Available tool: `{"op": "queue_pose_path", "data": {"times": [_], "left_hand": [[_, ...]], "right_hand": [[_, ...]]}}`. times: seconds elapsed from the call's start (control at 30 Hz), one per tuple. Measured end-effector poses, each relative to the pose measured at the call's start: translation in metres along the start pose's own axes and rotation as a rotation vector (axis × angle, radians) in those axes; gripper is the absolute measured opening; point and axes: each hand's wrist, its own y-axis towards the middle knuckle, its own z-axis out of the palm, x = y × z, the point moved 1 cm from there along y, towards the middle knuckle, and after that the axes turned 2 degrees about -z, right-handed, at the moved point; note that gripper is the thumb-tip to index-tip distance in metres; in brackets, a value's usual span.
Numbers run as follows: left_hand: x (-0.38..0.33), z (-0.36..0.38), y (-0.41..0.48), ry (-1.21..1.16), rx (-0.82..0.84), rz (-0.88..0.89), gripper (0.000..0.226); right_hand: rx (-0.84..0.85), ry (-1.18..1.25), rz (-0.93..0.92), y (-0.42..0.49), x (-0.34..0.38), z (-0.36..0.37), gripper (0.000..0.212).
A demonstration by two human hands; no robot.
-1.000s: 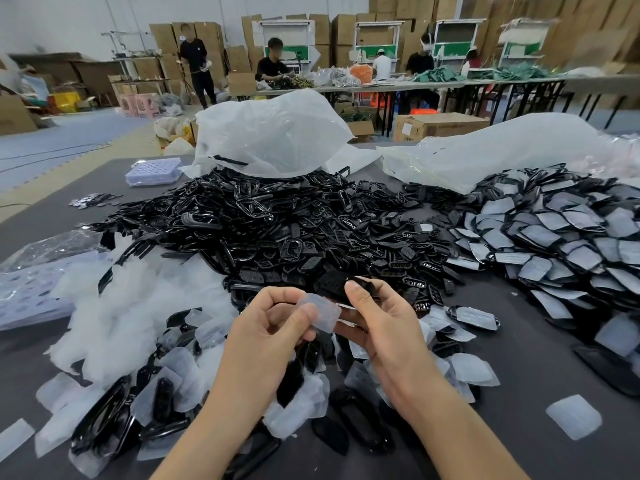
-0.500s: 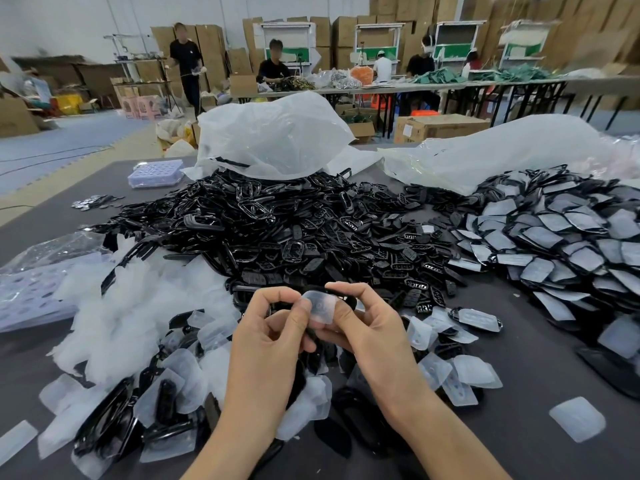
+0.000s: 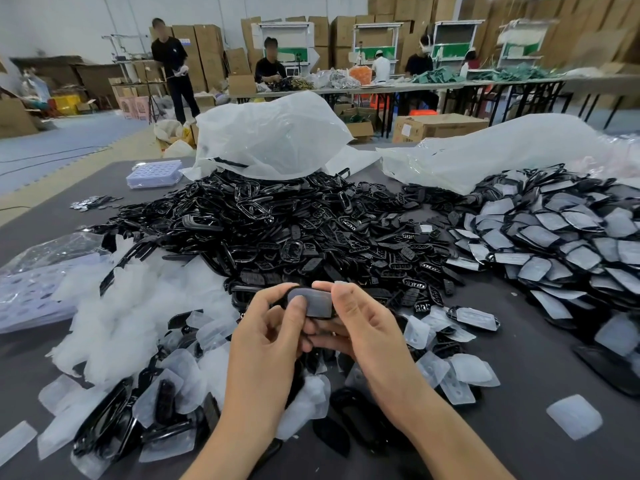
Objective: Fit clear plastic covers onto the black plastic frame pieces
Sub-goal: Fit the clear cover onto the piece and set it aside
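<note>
Head view showed the left hand (image 3: 266, 337) and right hand (image 3: 367, 327), both grips pinching one clear plastic cover (image 3: 313, 301) (frosted, rounded) over a black frame piece (image 3: 320, 319).

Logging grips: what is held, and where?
A clear cover on a black frame; left hand pinches its left end, right hand its right end.
</note>
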Motion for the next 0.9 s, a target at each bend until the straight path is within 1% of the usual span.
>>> {"op": "queue_pose_path", "data": {"times": [0.03, 0.07, 0.13, 0.23, 0.37, 0.47, 0.53, 0.63, 0.83, 0.9], "left_hand": [[0.0002, -0.0001, 0.0008, -0.015, -0.005, -0.015, 0.011], [0.0007, 0.0000, 0.0015, -0.025, -0.009, -0.034, 0.012], [0.0005, -0.0003, 0.0024, -0.040, -0.005, -0.053, 0.010], [0.0000, -0.0007, 0.0026, -0.005, 0.016, -0.036, 0.013], [-0.0007, -0.0036, 0.0031, 0.141, 0.057, 0.050, 0.019], [-0.0007, -0.0081, 0.0046, 0.316, 0.136, 0.120, 0.023], [-0.0009, -0.0093, 0.0046, 0.382, 0.166, 0.133, 0.026], [-0.0027, -0.0083, 0.0028, 0.363, 0.165, 0.120, 0.026], [-0.0067, -0.0056, 0.0032, 0.215, 0.123, 0.011, 0.010], [-0.0068, -0.0051, 0.0037, 0.183, 0.134, -0.025, 0.009]], "right_hand": [[0.005, -0.016, -0.001, 0.0006, 0.0000, 0.0000, 0.037], [0.004, -0.047, -0.004, 0.0009, -0.0003, -0.0001, 0.032], [-0.014, -0.121, -0.020, 0.0013, -0.0015, -0.0017, 0.018], [-0.041, -0.160, -0.028, 0.0013, -0.0031, -0.0040, 0.019], [-0.059, -0.195, -0.038, 0.0024, -0.0028, -0.0043, 0.022], [-0.067, -0.217, -0.041, 0.0032, -0.0022, -0.0054, 0.024], [-0.063, -0.231, -0.047, 0.0031, -0.0010, -0.0063, 0.023], [-0.049, -0.282, -0.071, 0.0010, -0.0001, -0.0060, 0.020], [-0.014, -0.358, -0.113, -0.0014, -0.0009, -0.0064, 0.015], [0.007, -0.380, -0.114, -0.0016, -0.0018, -0.0062, 0.016]]}}
